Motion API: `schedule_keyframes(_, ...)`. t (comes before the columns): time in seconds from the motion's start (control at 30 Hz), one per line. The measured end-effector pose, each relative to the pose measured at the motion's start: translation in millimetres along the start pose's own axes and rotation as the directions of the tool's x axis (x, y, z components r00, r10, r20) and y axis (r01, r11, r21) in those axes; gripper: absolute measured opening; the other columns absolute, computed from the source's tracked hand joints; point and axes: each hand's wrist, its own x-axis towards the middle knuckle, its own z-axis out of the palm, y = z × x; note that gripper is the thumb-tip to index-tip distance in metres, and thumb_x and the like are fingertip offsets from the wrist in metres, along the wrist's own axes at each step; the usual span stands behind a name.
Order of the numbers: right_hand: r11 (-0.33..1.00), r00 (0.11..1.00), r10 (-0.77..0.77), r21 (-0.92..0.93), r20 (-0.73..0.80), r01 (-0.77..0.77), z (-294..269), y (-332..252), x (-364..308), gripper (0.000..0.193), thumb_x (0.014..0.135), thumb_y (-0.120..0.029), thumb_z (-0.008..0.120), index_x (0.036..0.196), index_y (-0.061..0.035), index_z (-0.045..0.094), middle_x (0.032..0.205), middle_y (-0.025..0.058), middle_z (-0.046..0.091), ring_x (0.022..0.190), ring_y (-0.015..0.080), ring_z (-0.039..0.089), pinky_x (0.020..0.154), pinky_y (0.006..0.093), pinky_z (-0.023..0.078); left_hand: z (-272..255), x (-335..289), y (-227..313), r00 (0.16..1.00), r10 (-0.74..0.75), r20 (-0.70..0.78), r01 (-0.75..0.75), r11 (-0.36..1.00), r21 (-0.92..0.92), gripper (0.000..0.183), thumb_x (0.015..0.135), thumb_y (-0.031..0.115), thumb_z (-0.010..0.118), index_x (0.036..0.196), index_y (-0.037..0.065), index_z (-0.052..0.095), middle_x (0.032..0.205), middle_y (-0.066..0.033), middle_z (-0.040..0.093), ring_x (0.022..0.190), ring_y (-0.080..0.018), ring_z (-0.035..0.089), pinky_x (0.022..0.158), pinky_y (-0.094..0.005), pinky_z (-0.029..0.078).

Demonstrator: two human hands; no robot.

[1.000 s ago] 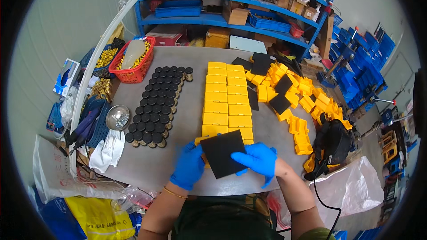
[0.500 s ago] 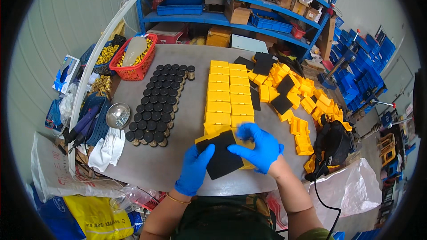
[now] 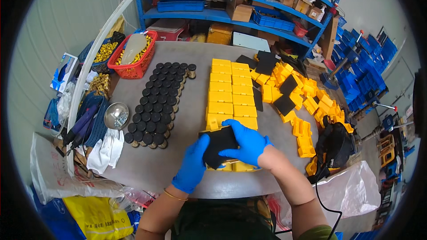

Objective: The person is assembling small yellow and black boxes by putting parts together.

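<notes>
Both my hands wear blue gloves and meet over the near part of the table. Between them is a black flat sheet (image 3: 221, 146), which looks bent, against a yellow plastic box (image 3: 214, 125) whose edge shows behind it. My left hand (image 3: 192, 160) grips the left side, its thumb on the sheet. My right hand (image 3: 247, 144) is closed on the right side, fingers over the top and thumb on the front of the sheet. Just beyond my hands stand two columns of closed yellow boxes (image 3: 220, 97); some near ones are partly hidden under my hands.
Rows of black-capped small jars (image 3: 156, 103) stand left on the grey table (image 3: 187, 151). Further left are a metal bowl (image 3: 116, 115) and a red basket (image 3: 141, 64) of yellow parts. Loose open yellow boxes (image 3: 304, 138) and black sheets (image 3: 284, 104) are heaped right, beside a black bag (image 3: 333, 144).
The black sheet has gone from lying flat and wide to looking bent and smaller between my hands. My right hand has closed over its upper right side.
</notes>
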Motion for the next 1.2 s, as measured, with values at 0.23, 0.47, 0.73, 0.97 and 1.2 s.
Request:
schedule_keyframes(0.23, 0.974, 0.989, -0.016, 0.224, 0.149, -0.018, -12.4, -0.2, 42.7, 0.056, 0.081, -0.032, 0.065, 0.126, -0.0082, 0.040, 0.102, 0.0215, 0.061, 0.093, 0.0361, 0.061, 0.082, 0.0403, 0.048, -27.7, 7.4, 3.7, 0.989, 0.134, 0.069, -0.142, 0.982, 0.128, 0.055, 0.082, -0.002, 0.060, 0.131, 0.004, 0.037, 0.121, -0.0083, 0.051, 0.108, -0.0176, 0.054, 0.088, -0.0326, 0.050)
schedule_keyframes(0.47, 0.943, 0.988, 0.050, 0.320, 0.144, -0.094, 4.2, 12.7, 94.6, 0.031, 0.087, -0.027, 0.056, 0.113, -0.0094, 0.055, 0.093, 0.0163, 0.064, 0.080, 0.0272, 0.063, 0.073, 0.0349, 0.050, -44.4, 29.4, 9.1, 0.999, 0.027, -0.043, -0.030, 0.997, -0.074, 0.042, 0.089, 0.014, 0.054, 0.128, 0.003, 0.042, 0.119, -0.0100, 0.054, 0.106, -0.0207, 0.057, 0.084, -0.0340, 0.052)
schedule_keyframes(0.73, 0.979, 0.974, -0.065, -0.202, -0.215, 0.021, 22.0, 63.3, 255.2, 0.038, 0.091, -0.031, 0.047, 0.123, -0.0109, 0.050, 0.115, 0.0166, 0.058, 0.107, 0.0344, 0.054, 0.090, 0.0422, 0.043, -60.4, 39.5, 19.7, 0.989, -0.094, -0.119, 0.029, 0.888, -0.460, 0.037, 0.092, 0.021, 0.048, 0.124, 0.002, 0.047, 0.115, -0.0107, 0.058, 0.100, -0.0238, 0.061, 0.082, -0.0405, 0.053)
schedule_keyframes(0.97, 0.806, 0.953, -0.074, -0.580, -0.295, -0.117, 46.1, 82.9, 307.3, 0.033, 0.088, -0.033, 0.048, 0.115, -0.0141, 0.053, 0.104, 0.0158, 0.061, 0.104, 0.0334, 0.054, 0.096, 0.0449, 0.034, -52.4, 27.2, 15.3, 0.988, -0.003, -0.155, -0.004, 0.999, -0.045, 0.045, 0.090, 0.022, 0.053, 0.130, 0.007, 0.041, 0.119, -0.0127, 0.057, 0.099, -0.0279, 0.062, 0.077, -0.0437, 0.055)
schedule_keyframes(1.2, 0.996, 0.995, -0.057, -0.079, -0.085, 0.050, 6.0, 12.7, 175.0, 0.037, 0.075, -0.031, 0.062, 0.104, -0.0077, 0.057, 0.096, 0.0149, 0.062, 0.093, 0.0302, 0.058, 0.081, 0.0396, 0.047, -71.9, 30.3, 0.7, 0.980, -0.098, -0.171, 0.050, 0.963, -0.266, 0.041, 0.090, 0.020, 0.053, 0.127, 0.006, 0.045, 0.117, -0.0133, 0.057, 0.099, -0.0273, 0.062, 0.079, -0.0396, 0.055)
